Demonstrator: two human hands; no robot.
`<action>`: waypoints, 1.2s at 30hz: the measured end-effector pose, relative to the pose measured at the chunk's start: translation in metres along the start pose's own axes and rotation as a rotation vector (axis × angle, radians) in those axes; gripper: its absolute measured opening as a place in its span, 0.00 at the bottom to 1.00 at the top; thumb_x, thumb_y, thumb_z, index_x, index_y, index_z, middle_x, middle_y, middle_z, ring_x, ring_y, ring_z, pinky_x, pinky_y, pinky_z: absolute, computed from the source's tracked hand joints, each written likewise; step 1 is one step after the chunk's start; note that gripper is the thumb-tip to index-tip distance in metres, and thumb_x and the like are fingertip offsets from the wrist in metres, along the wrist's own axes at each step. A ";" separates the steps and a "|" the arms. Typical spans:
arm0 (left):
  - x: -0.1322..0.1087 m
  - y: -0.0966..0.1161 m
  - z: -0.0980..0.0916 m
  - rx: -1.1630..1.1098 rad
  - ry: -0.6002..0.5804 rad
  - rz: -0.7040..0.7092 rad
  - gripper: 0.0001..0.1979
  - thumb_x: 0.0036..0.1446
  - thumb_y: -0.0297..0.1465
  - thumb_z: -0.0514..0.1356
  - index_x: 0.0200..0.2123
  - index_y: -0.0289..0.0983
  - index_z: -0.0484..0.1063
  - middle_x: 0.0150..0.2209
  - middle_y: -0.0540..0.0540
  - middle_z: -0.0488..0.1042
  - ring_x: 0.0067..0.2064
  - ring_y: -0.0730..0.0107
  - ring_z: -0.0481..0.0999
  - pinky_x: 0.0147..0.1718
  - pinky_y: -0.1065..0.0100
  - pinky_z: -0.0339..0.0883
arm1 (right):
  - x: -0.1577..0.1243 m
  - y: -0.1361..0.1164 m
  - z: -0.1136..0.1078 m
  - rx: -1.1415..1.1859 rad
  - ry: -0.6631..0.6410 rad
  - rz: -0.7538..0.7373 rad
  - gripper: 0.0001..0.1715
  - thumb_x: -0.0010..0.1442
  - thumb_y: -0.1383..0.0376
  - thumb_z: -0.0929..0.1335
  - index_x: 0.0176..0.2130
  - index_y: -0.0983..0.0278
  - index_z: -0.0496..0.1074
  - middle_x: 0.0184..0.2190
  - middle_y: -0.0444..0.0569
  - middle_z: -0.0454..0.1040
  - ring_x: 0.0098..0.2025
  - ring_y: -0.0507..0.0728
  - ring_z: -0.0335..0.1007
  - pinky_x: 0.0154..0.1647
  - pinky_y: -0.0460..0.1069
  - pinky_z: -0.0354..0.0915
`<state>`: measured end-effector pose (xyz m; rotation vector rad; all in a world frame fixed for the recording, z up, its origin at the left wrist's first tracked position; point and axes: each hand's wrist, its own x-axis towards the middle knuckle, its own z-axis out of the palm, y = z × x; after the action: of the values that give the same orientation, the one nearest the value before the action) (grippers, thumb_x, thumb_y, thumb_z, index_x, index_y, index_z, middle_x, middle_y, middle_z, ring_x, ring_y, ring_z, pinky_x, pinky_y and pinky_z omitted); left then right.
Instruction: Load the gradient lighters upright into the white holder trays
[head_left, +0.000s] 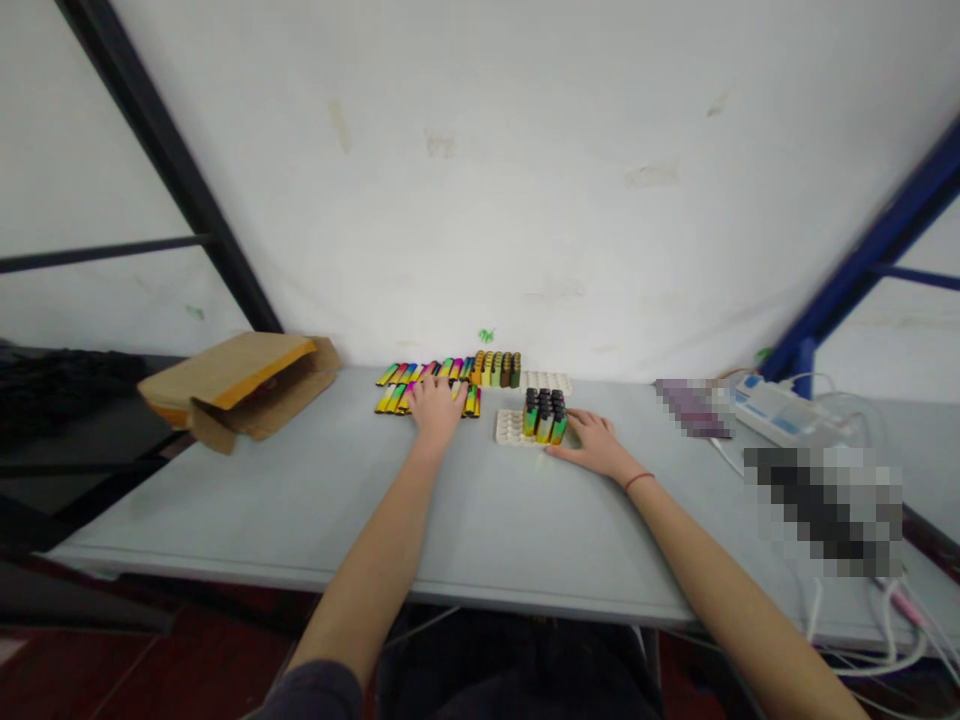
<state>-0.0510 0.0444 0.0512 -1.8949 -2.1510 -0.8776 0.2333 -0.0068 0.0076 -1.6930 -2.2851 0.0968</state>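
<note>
My left hand [436,405] lies palm down on a row of colourful lighters [397,398] that lie flat on the grey table [300,510]; whether its fingers grip one is hidden. More lighters [496,369] stand upright behind them by the wall. My right hand [592,440] rests flat, fingers spread, against the right side of a white tray [510,430]. Several lighters [545,414] with black tops stand in that tray. A second white tray [546,381] lies behind it.
An open cardboard box [236,385] lies on its side at the table's left end. A white power strip [776,412] and cables [862,620] are at the right. A white wall rises directly behind the table. Dark and blue frame bars flank it.
</note>
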 end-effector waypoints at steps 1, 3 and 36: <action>0.001 -0.003 0.002 0.034 -0.026 -0.028 0.21 0.63 0.43 0.54 0.49 0.36 0.77 0.55 0.31 0.72 0.56 0.43 0.68 0.54 0.49 0.59 | 0.000 0.000 0.000 0.000 0.000 0.001 0.44 0.59 0.38 0.65 0.63 0.61 0.66 0.63 0.59 0.65 0.64 0.69 0.58 0.62 0.63 0.54; 0.002 -0.005 0.004 0.066 -0.079 -0.052 0.20 0.63 0.43 0.54 0.46 0.36 0.78 0.53 0.32 0.74 0.56 0.43 0.68 0.53 0.47 0.59 | 0.000 0.000 0.000 -0.003 -0.001 0.004 0.45 0.59 0.38 0.65 0.63 0.62 0.65 0.63 0.59 0.65 0.64 0.68 0.58 0.62 0.63 0.54; -0.027 0.060 -0.007 -1.620 -0.592 -0.484 0.25 0.60 0.53 0.46 0.23 0.39 0.59 0.15 0.58 0.51 0.13 0.81 0.50 0.14 0.75 0.46 | 0.000 0.001 0.000 -0.015 -0.008 0.000 0.44 0.59 0.38 0.65 0.63 0.61 0.65 0.64 0.58 0.65 0.65 0.69 0.58 0.62 0.63 0.55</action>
<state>0.0088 0.0200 0.0638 -2.1997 -2.3409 -3.2186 0.2340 -0.0071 0.0077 -1.7022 -2.2972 0.0868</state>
